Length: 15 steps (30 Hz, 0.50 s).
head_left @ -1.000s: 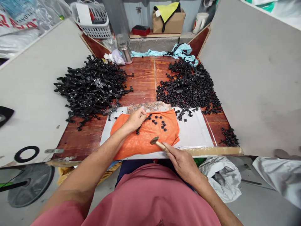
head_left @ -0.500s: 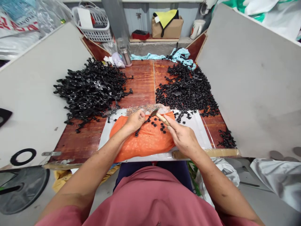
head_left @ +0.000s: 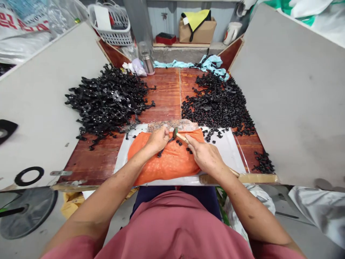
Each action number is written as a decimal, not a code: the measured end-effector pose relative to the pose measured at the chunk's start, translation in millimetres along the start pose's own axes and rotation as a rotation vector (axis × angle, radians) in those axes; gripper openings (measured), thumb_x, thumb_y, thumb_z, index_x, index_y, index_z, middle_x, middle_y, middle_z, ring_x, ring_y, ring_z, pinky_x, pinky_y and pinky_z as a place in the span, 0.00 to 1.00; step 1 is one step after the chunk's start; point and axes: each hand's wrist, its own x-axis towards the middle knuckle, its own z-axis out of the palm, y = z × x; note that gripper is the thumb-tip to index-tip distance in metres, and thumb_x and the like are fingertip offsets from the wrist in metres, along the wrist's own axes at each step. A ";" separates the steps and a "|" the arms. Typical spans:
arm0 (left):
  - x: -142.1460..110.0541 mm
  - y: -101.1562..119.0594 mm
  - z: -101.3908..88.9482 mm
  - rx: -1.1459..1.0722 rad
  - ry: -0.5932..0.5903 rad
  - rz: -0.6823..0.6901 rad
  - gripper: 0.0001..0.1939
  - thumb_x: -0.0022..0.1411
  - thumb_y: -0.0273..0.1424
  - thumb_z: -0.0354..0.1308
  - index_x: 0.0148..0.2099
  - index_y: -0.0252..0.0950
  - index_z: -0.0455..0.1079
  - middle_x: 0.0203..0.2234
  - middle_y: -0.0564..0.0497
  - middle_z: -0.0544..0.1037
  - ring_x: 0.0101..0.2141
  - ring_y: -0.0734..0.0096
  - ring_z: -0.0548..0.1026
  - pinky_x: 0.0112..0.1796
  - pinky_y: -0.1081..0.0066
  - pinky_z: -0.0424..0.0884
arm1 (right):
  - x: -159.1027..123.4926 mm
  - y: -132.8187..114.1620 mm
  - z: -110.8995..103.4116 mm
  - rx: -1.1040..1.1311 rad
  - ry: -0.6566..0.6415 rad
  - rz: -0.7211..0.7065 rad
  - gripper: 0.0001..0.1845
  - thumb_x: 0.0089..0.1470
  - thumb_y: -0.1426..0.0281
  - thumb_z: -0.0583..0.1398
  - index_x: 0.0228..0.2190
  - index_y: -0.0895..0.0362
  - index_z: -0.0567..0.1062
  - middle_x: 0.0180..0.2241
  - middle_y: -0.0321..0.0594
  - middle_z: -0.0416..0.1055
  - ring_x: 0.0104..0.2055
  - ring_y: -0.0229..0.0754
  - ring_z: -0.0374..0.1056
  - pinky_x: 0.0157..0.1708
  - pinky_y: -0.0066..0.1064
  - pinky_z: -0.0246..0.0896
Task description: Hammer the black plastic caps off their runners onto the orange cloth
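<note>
My left hand (head_left: pixel 157 139) is closed in a pinch on a small black plastic part resting on the orange cloth (head_left: pixel 167 162). My right hand (head_left: pixel 205 155) grips a small hammer (head_left: pixel 176 133) by its wooden handle, with the head down just right of my left fingers. Several small black round pieces (head_left: pixel 180 144) lie on the cloth between my hands. The cloth lies on a white sheet (head_left: pixel 229 153) at the near edge of the wooden table (head_left: pixel 164 93).
A heap of long black plastic parts (head_left: pixel 107 100) covers the table's left, and a heap of small black pieces (head_left: pixel 218 102) its right. Grey boards (head_left: pixel 291 90) flank both sides. A metal flask (head_left: pixel 147 62), basket (head_left: pixel 113 25), cardboard box (head_left: pixel 198 30) and mug (head_left: pixel 231 32) stand behind.
My right hand has carried the hammer from the near edge of the cloth up and left, bringing its head down beside my left fingers. My left hand has kept its place.
</note>
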 end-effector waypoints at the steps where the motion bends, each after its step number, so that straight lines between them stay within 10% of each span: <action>1: 0.1 -0.1 0.0 -0.002 0.001 0.008 0.06 0.61 0.21 0.55 0.36 0.39 0.66 0.28 0.52 0.74 0.32 0.65 0.71 0.36 0.68 0.63 | 2.0 -0.9 -0.5 -0.005 -0.005 -0.001 0.28 0.72 0.61 0.50 0.70 0.42 0.61 0.38 0.43 0.83 0.34 0.49 0.79 0.33 0.35 0.68; 9: -14.5 -0.4 -9.2 -0.550 0.057 0.060 0.11 0.72 0.41 0.49 0.40 0.39 0.62 0.26 0.55 0.71 0.29 0.69 0.67 0.33 0.70 0.62 | 2.3 -1.4 -14.5 0.288 0.107 0.019 0.26 0.70 0.62 0.53 0.67 0.45 0.68 0.39 0.41 0.82 0.35 0.48 0.76 0.36 0.34 0.64; 15: -41.4 21.0 -21.0 -1.016 -0.238 0.041 0.31 0.70 0.61 0.39 0.51 0.39 0.61 0.28 0.52 0.76 0.26 0.70 0.68 0.30 0.70 0.64 | 3.0 -6.2 1.0 0.782 0.225 -0.033 0.21 0.64 0.59 0.60 0.55 0.53 0.77 0.39 0.38 0.79 0.39 0.45 0.73 0.41 0.32 0.64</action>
